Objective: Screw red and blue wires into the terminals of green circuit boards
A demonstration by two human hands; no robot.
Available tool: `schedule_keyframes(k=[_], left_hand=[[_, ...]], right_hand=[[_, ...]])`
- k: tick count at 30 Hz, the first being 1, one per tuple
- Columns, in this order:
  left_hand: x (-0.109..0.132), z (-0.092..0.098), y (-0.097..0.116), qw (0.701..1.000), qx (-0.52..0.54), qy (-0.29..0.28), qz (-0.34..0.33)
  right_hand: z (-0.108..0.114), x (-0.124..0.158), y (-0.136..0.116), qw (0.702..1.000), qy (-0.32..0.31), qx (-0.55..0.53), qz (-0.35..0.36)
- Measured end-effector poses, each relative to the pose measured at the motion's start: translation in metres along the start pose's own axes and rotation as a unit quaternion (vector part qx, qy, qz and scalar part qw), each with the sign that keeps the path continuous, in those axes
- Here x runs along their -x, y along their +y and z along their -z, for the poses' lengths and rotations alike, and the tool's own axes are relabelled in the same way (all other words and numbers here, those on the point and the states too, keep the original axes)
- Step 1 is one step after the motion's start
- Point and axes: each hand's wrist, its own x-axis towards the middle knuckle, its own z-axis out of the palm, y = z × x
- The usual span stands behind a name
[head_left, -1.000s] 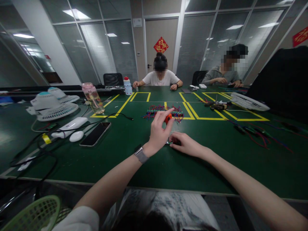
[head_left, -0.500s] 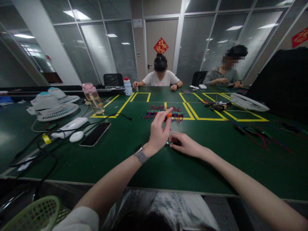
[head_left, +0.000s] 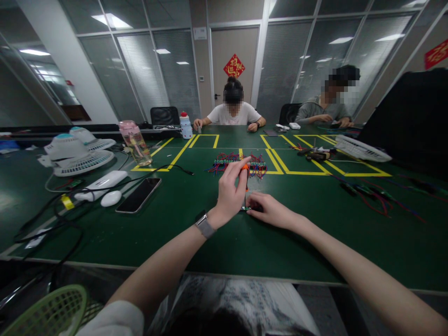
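My left hand [head_left: 231, 185] is closed around the orange and black handle of a screwdriver [head_left: 247, 177], which stands nearly upright. Its thin shaft points down at a small green circuit board [head_left: 245, 208] on the table. My right hand [head_left: 265, 205] pinches that board at its right side; most of the board is hidden by the fingers. Just beyond my left hand lies a row of small green circuit boards [head_left: 224, 162] with red and blue wires sticking out on both sides.
To the left are a phone [head_left: 139, 196], a white mouse [head_left: 111, 199], black cables, a bottle [head_left: 136, 143] and white fans [head_left: 82, 156]. On the right lie wired boards [head_left: 364, 191] and hand tools [head_left: 318, 153]. Two people sit across the green table [head_left: 196, 233].
The screwdriver's handle has turned slightly in my left fingers and more of it shows. My right hand stays in place on the circuit board.
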Motion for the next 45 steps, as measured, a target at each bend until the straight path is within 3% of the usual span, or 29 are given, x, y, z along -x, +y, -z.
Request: schedule_keyframes(k=[11,19,45], left_hand=[[-0.0009,0.0006,0.0038,0.998,-0.036,0.034,-0.031],[0.0004,0.0017,0.0033,1.000,-0.009,0.016,-0.022],[0.0002,0.0002,0.0029,0.998,-0.032,0.044,-0.028]], right_hand=[[-0.0008,-0.0004,0.0017,1.000,-0.004,-0.001,-0.001],[0.0006,-0.0008,-0.0012,1.000,-0.002,0.007,-0.007],[0.0003,-0.0003,-0.0005,1.000,-0.005,0.007,-0.002]])
